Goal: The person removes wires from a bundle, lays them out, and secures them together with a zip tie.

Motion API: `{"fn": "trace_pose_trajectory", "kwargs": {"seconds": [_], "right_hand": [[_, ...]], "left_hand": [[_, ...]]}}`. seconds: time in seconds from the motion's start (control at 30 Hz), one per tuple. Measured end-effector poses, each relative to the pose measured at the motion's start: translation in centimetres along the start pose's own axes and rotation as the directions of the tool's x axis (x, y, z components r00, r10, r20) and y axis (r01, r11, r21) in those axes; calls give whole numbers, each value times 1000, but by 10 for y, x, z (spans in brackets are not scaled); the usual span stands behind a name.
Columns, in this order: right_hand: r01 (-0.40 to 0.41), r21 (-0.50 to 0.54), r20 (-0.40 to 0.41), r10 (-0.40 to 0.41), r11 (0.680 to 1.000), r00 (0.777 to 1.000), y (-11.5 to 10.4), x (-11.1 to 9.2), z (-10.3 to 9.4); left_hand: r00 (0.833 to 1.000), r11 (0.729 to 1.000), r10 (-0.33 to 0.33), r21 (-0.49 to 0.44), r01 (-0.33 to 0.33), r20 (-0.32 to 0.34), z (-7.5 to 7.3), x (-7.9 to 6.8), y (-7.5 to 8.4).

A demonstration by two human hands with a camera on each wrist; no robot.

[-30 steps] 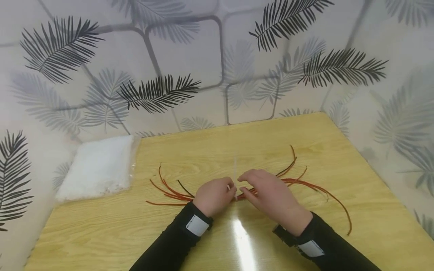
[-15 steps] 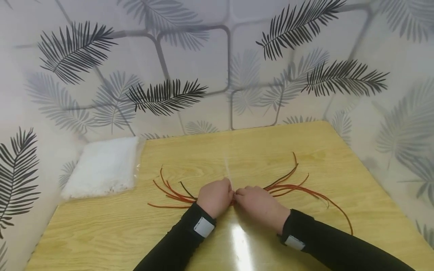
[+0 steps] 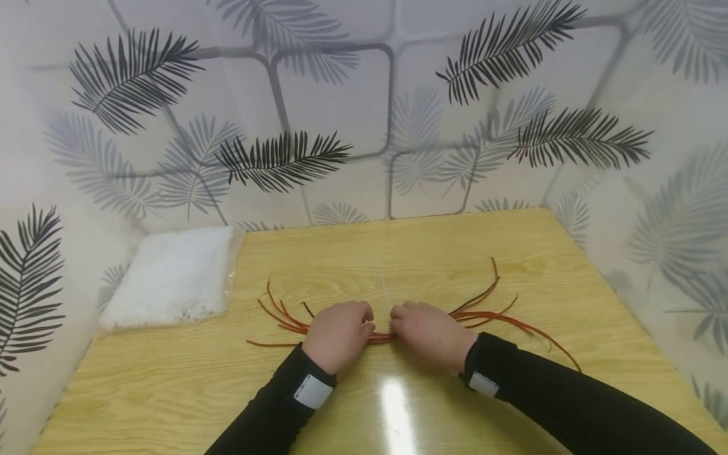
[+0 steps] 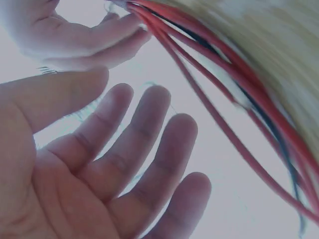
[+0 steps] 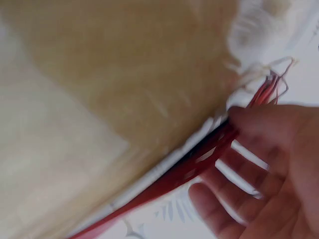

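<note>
A bundle of thin red and black wires lies across the table, its loose ends fanning out to both sides. My right hand pinches the bundle near its middle; in the right wrist view the thumb lies against the red wires with fingers behind them. A thin, pale, see-through strip stands up between the hands; its lower end is hidden. Just left of the middle, my left hand is over the wires. Its fingers are spread and relaxed in the left wrist view, apart from the wires and holding nothing.
A clear plastic bag full of white material lies at the table's back left. The wooden table backs onto a wall with a leaf pattern, which also runs along the right side.
The left hand, which was together with the right hand at the middle half a second ago, has moved left and loosened its fingers. The right hand has come in from the right and closed on the bundle.
</note>
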State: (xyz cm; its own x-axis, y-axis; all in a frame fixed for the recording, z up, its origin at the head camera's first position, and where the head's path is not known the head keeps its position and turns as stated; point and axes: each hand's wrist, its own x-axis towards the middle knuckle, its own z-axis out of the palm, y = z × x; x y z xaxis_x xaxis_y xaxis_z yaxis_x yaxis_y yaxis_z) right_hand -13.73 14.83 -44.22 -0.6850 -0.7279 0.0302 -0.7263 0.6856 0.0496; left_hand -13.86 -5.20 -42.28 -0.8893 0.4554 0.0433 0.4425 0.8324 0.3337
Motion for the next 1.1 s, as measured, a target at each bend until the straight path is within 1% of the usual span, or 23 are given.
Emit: {"fn": "trace_pose_trajectory", "kwargs": {"seconds": [0.07,0.1,0.17,0.27,0.33,0.43,0.53,0.67,0.77,0.87,0.97,1.03,1.1], "right_hand": [[15,48,24,-16,999,1000,6,1,-1],[14,89,40,-18,996,999,9,2,-2],[-2,156,68,-9,988,998,16,3,-2],[-32,210,91,13,977,996,23,4,-3],[-27,200,79,11,979,997,25,3,-1],[1,184,34,-8,983,999,26,0,0],[3,201,-5,-2,980,1000,29,-11,-1],[-54,229,-10,57,972,998,39,-31,-6],[-113,224,9,114,968,993,50,-48,-7],[-145,210,9,147,967,989,62,-65,-5],[-152,178,-13,157,972,987,68,-77,-3],[-132,144,-50,140,981,989,66,-79,-2],[-97,114,-88,107,989,990,61,-76,-4]], "left_hand": [[999,999,33,26,-34,22,1,-5,-8],[998,998,52,41,-53,35,2,-7,-12],[995,994,87,68,-91,55,4,-12,-19],[988,984,138,105,-145,66,7,-16,-25],[986,979,157,125,-163,59,7,-17,-27],[984,971,170,161,-177,56,9,-17,-27],[980,961,191,193,-200,63,12,-16,-28],[972,942,221,240,-233,77,15,-15,-29],[970,931,227,274,-242,85,14,-16,-31],[970,924,224,296,-241,92,14,-18,-34],[967,924,245,284,-255,71,15,-20,-37],[962,925,270,264,-273,47,14,-21,-38],[954,923,299,246,-296,24,14,-20,-40]]}}
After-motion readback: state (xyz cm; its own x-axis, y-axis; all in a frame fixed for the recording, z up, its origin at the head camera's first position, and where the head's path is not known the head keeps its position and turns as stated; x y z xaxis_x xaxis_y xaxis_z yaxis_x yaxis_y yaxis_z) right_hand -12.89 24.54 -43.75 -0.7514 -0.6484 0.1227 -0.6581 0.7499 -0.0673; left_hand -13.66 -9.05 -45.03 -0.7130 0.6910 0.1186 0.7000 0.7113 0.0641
